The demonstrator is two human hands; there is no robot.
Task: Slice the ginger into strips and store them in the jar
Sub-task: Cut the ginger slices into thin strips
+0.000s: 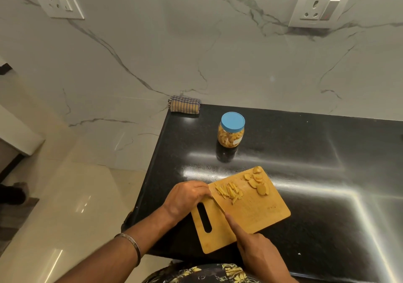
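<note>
The ginger strips (pixel 229 192) lie in a loose heap on the wooden cutting board (pixel 257 213), near its far left edge, most with their long axes running away from the person and slightly to the right. The uncut ginger slices (pixel 257 181) sit in a cluster at the board's far corner, apart from the strips.

The knife (pixel 219 204) lies across the board with its tip pointing away and to the left, toward the left hand (pixel 185 197). That hand rests palm down at the board's left edge, its fingers curled under at the blade's tip; what they pinch cannot be made out. The right hand (pixel 259 254) comes in from the near side, fingers wrapped around the knife's handle, with the index finger stretched along the top of the blade.

The board's long axis runs diagonally, its handle slot nearest the person. Beyond it on the black counter (pixel 316 151) stands the jar (pixel 231 131), upright, blue lid on, holding ginger strips. A folded checked cloth (pixel 185 104) lies at the counter's far corner against the marble wall.
</note>
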